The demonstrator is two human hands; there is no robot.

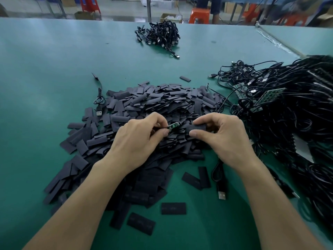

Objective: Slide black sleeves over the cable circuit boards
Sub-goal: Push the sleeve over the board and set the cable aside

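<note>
Over the near half of the sleeve pile (153, 103), a green circuit board (173, 126) is pinched by the left hand (137, 139); a black sleeve (199, 127), just apart from it, is pinched by the right hand (221, 139). Right of the pile, tangled cables (288, 114) are heaped.

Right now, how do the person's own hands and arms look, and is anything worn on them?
The left hand and right hand are bare, without gloves. No ring, watch or bracelet shows on either. The left forearm and right forearm are uncovered down to the picture's edge, so no shirt sleeve is in view.
</note>
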